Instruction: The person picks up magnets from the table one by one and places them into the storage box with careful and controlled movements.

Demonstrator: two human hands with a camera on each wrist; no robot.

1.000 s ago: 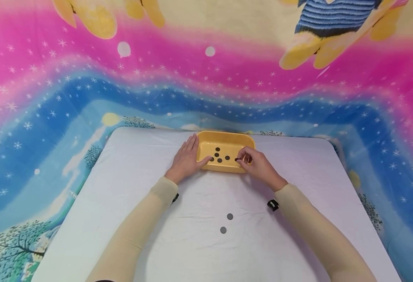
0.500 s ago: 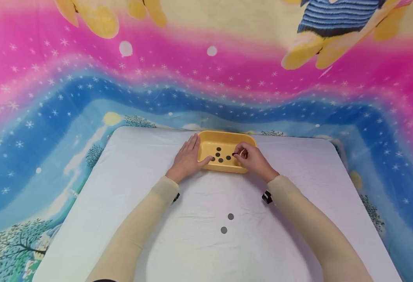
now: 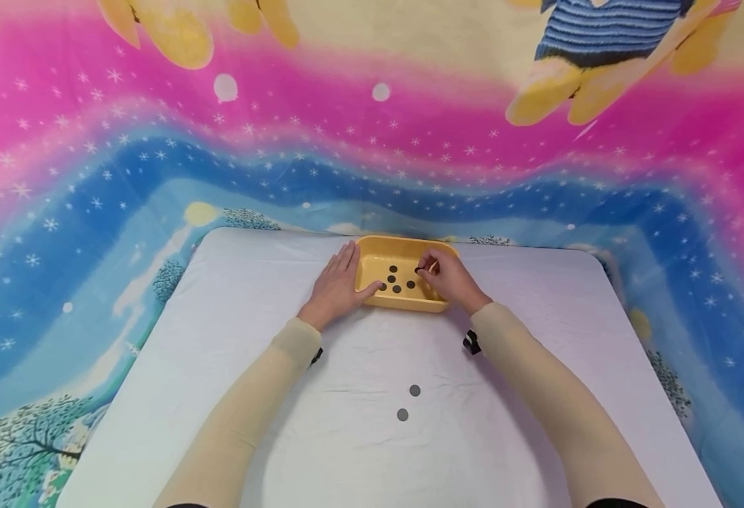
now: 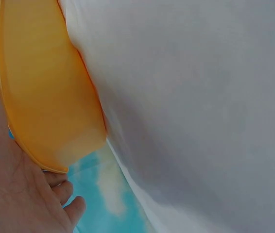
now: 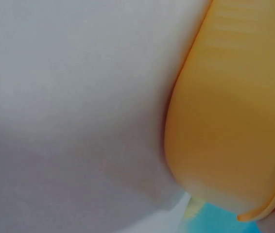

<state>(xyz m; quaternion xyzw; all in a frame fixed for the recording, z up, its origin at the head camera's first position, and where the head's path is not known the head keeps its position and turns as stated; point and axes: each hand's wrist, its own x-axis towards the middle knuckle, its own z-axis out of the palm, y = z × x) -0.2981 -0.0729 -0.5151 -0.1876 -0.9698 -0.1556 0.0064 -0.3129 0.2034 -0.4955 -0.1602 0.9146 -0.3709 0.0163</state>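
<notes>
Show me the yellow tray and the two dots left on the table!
yellow tray [image 3: 404, 250], head view, far rim.
nearer dot [image 3: 402, 415], head view, its middle.
farther dot [image 3: 414, 390], head view, its middle.

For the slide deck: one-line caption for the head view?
Left hand steadies a yellow tray holding dark discs while the right hand pinches one disc over it; two discs lie on the white table.
</notes>
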